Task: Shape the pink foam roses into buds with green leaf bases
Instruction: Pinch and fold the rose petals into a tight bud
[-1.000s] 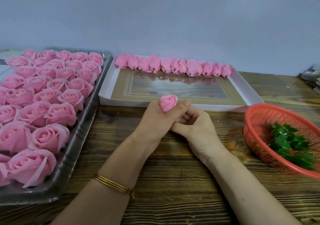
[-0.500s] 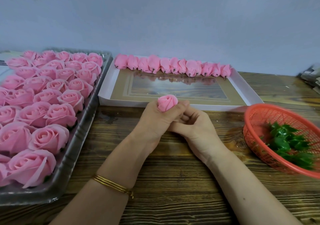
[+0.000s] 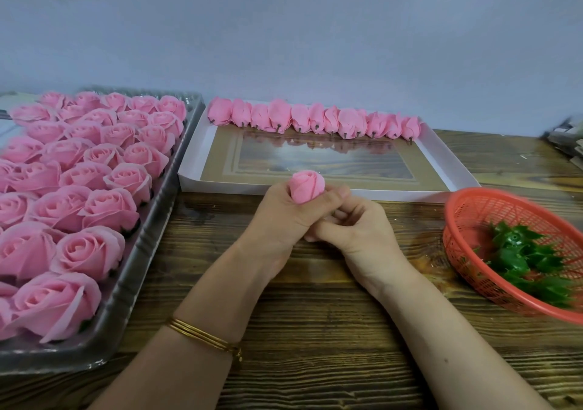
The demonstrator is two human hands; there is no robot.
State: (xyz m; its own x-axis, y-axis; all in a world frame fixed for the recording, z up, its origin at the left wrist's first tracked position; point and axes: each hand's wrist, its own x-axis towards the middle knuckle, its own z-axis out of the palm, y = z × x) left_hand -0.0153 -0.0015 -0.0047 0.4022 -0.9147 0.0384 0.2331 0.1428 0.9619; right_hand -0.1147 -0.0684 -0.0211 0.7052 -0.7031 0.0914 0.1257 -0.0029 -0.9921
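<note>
So the left hand point(image 3: 280, 217) has one pink foam rose point(image 3: 306, 185) wrapped up in it: thumb and fingers curled round the lower half, squeezing the outer petals in so only the tight tip pokes out the top. It's held up off the bench point(image 3: 315, 330), just in front of the near rim of the white box point(image 3: 347, 193). That grip is doing the shaping, I reckon. Loosen it and the foam would likely spread out.

The right hand point(image 3: 356, 236) is tucked against the left one from the side, fingers curled in toward the bottom of the rose. It's probably working the base, but I can't tell whether it's pinching anything, since that part is hidden behind the hands. No green shows on this rose, so my guess is the leaf base isn't on yet.

The layout makes sense. The clear plastic tray point(image 3: 126, 299) of open roses point(image 3: 104, 201) sits on the left as the supply. The orange basket point(image 3: 467, 207) of green leaf bases point(image 3: 530, 258) is on the right, in easy reach of that hand. The finished buds point(image 3: 315, 122) are lined up side by side along the far wall of the box, stubs pointing this way. There's only one row so far and plenty of open roses left — early days for the whole job, I'd say. The next move probably means a trip to the basket while the left holds the squeeze.
</note>
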